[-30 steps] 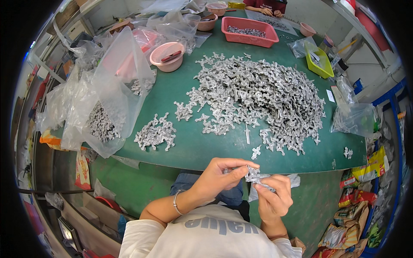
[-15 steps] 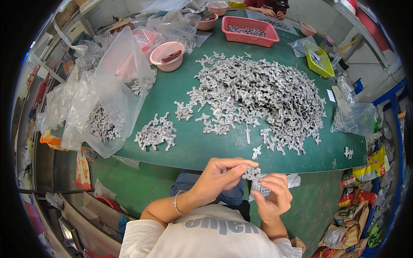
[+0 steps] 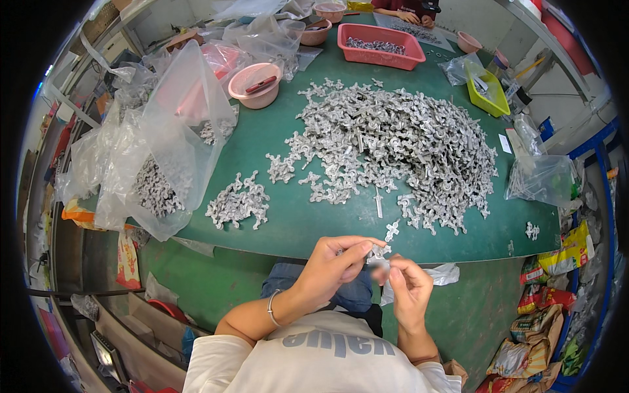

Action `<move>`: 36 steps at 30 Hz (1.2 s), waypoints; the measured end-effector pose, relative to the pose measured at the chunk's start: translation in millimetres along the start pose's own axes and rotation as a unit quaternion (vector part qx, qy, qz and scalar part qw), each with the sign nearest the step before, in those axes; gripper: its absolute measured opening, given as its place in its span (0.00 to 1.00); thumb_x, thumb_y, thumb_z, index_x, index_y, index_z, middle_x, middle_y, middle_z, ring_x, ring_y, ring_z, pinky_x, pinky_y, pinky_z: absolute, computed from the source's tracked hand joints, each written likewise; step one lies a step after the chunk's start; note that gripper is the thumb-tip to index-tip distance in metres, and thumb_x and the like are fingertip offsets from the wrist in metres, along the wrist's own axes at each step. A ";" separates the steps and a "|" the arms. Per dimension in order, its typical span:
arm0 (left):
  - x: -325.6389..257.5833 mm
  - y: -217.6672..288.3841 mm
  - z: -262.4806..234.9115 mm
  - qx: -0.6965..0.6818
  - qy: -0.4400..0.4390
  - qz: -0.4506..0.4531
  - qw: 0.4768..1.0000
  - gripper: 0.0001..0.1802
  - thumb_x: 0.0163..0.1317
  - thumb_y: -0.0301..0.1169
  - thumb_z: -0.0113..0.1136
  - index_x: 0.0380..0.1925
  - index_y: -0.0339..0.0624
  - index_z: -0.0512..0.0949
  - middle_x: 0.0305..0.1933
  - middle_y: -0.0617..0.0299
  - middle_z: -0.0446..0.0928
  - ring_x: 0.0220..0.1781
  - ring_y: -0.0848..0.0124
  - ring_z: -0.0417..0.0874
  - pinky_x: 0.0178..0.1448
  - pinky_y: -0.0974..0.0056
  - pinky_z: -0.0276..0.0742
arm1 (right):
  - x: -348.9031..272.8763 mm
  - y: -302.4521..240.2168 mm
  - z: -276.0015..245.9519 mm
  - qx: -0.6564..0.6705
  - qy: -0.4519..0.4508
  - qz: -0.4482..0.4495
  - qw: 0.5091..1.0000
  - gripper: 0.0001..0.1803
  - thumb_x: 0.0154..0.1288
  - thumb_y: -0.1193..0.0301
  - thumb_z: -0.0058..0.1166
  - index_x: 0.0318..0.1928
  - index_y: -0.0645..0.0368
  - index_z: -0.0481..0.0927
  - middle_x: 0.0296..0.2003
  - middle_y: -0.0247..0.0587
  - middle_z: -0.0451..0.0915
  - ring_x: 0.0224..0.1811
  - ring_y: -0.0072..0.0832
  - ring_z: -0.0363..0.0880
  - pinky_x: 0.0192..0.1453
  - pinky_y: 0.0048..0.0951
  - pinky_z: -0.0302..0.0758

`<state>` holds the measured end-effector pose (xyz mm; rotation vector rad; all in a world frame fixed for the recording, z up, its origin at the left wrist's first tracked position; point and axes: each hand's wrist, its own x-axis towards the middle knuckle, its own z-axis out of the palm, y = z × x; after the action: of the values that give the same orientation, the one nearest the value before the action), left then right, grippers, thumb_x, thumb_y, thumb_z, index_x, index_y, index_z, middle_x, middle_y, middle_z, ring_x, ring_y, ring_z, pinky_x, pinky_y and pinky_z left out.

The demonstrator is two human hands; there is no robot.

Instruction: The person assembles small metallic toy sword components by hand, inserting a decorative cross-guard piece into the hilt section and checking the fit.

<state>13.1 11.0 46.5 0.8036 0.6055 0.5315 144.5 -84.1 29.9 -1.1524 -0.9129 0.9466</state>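
Just off the near edge of the green table (image 3: 288,229), a small silvery-grey metal casting (image 3: 379,252) with knobbly lobes is in my hands. My left hand (image 3: 335,267) pinches it between thumb and fingers. My right hand (image 3: 409,288) is closed at its lower end, thumb against fingers; a blurred patch hides the exact contact there. Beyond them lies a large heap of like castings (image 3: 400,141), with a smaller pile (image 3: 238,202) to the left. A single casting (image 3: 392,229) and a narrow metal strip (image 3: 379,204) lie between heap and hands.
Clear plastic bags (image 3: 177,131) holding castings crowd the left. A pink bowl (image 3: 255,98) carries a red-handled tool. Farther back are a red tray (image 3: 381,62) of metal parts and a green basket (image 3: 488,95). A co-worker's hands (image 3: 419,18) show at the far end.
My right hand has moved left and its fingers have closed in at the casting's lower end. My left hand has shifted slightly, still pinching the casting.
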 end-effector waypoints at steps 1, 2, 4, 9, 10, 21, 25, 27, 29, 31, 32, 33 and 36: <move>1.9 -1.6 -1.5 0.000 0.000 0.000 1.000 0.14 0.65 0.31 0.46 0.43 0.33 0.77 0.13 0.75 0.58 0.14 0.85 0.51 0.18 0.76 0.44 | 0.4 1.8 1.4 0.016 0.009 0.021 1.000 0.07 0.64 0.76 0.46 0.36 0.70 0.74 0.31 0.44 0.78 0.32 0.22 0.74 0.36 0.22 0.70; 4.1 -3.1 -3.2 -0.015 0.010 -0.008 1.000 0.14 0.65 0.31 0.47 0.42 0.33 0.77 0.13 0.75 0.58 0.15 0.86 0.51 0.18 0.76 0.44 | 1.1 3.4 1.9 0.033 0.018 0.043 0.998 0.08 0.65 0.75 0.45 0.36 0.69 0.74 0.31 0.43 0.78 0.32 0.21 0.74 0.36 0.21 0.70; 7.6 -8.2 -5.7 -0.029 0.021 -0.015 0.999 0.14 0.65 0.30 0.47 0.42 0.33 0.77 0.13 0.75 0.58 0.15 0.86 0.52 0.18 0.76 0.44 | 5.6 5.9 1.6 0.037 -0.005 0.064 0.997 0.09 0.66 0.74 0.44 0.37 0.68 0.74 0.31 0.41 0.78 0.32 0.20 0.73 0.36 0.20 0.70; 12.7 -19.0 -1.0 0.079 0.084 0.092 0.989 0.12 0.64 0.29 0.47 0.41 0.32 0.77 0.13 0.76 0.58 0.15 0.87 0.52 0.18 0.76 0.44 | 10.0 19.4 -3.6 0.021 -0.069 0.095 0.993 0.12 0.68 0.69 0.41 0.37 0.66 0.75 0.29 0.38 0.77 0.30 0.19 0.71 0.35 0.19 0.68; 12.0 -18.7 -0.9 0.080 0.084 0.091 0.989 0.12 0.64 0.29 0.47 0.41 0.32 0.77 0.13 0.76 0.58 0.15 0.87 0.52 0.18 0.76 0.44 | 11.0 22.9 -6.8 0.029 -0.077 0.087 0.993 0.13 0.69 0.69 0.40 0.37 0.66 0.75 0.28 0.37 0.76 0.29 0.19 0.71 0.35 0.19 0.68; 24.1 -23.7 -10.9 -0.030 0.046 -0.028 0.998 0.14 0.65 0.32 0.48 0.45 0.35 0.74 0.15 0.76 0.57 0.14 0.86 0.52 0.17 0.77 0.45 | 17.6 31.6 -7.2 0.049 -0.047 0.101 0.993 0.12 0.67 0.70 0.42 0.34 0.66 0.76 0.24 0.37 0.75 0.27 0.21 0.70 0.33 0.22 0.67; 26.7 -31.3 -12.5 0.001 0.074 0.016 0.997 0.14 0.65 0.34 0.49 0.45 0.36 0.74 0.17 0.74 0.61 0.15 0.86 0.54 0.17 0.77 0.46 | 24.8 28.2 -5.1 -0.327 0.031 -0.118 0.937 0.06 0.56 0.80 0.51 0.35 0.66 0.77 0.24 0.44 0.74 0.26 0.32 0.71 0.30 0.30 0.68; 28.5 -37.4 -23.2 -0.018 0.079 -0.016 0.997 0.14 0.63 0.33 0.52 0.44 0.36 0.75 0.20 0.73 0.66 0.16 0.86 0.56 0.17 0.78 0.47 | 25.3 31.2 -6.9 -0.386 0.046 -0.182 0.903 0.09 0.52 0.83 0.53 0.36 0.66 0.78 0.24 0.46 0.74 0.25 0.36 0.71 0.30 0.32 0.68; 28.2 -41.0 -29.1 -0.016 0.071 -0.013 0.997 0.13 0.62 0.33 0.54 0.43 0.35 0.75 0.20 0.72 0.67 0.16 0.86 0.56 0.17 0.78 0.47 | 24.1 35.2 -8.4 -0.408 0.047 -0.227 0.883 0.12 0.49 0.84 0.55 0.38 0.66 0.78 0.23 0.46 0.74 0.25 0.40 0.70 0.30 0.34 0.68; 28.4 -41.7 -29.8 -0.014 0.061 -0.012 0.998 0.13 0.62 0.32 0.55 0.41 0.35 0.76 0.20 0.72 0.68 0.16 0.86 0.56 0.17 0.78 0.48 | 24.3 36.8 -11.1 -0.393 0.041 -0.218 0.892 0.13 0.49 0.84 0.55 0.39 0.66 0.78 0.25 0.45 0.75 0.26 0.37 0.71 0.31 0.32 0.69; 27.8 -40.3 -28.6 -0.007 0.070 -0.011 0.997 0.12 0.61 0.31 0.56 0.40 0.35 0.76 0.20 0.72 0.68 0.16 0.86 0.57 0.17 0.78 0.48 | 24.4 37.5 -12.5 -0.378 0.034 -0.211 0.901 0.14 0.48 0.84 0.56 0.40 0.66 0.78 0.26 0.44 0.76 0.26 0.34 0.72 0.31 0.30 0.69; 27.4 -39.5 -28.2 0.001 0.079 -0.010 0.997 0.11 0.60 0.30 0.57 0.39 0.34 0.77 0.19 0.72 0.68 0.16 0.86 0.57 0.17 0.78 0.48 | 22.8 38.6 -13.4 -0.377 0.034 -0.210 0.901 0.14 0.48 0.84 0.56 0.40 0.66 0.78 0.26 0.44 0.76 0.26 0.34 0.72 0.31 0.30 0.69; 27.1 -43.3 -25.8 0.026 0.113 0.008 0.993 0.10 0.59 0.29 0.57 0.38 0.34 0.78 0.19 0.72 0.68 0.16 0.86 0.58 0.17 0.78 0.48 | 18.2 44.0 -18.0 -0.194 0.012 -0.010 0.981 0.15 0.54 0.82 0.53 0.45 0.66 0.76 0.29 0.42 0.79 0.29 0.24 0.73 0.33 0.24 0.70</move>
<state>23.8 16.0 -9.6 0.8042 0.8256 0.6276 161.7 -66.3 -14.6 -1.4760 -1.1185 0.7546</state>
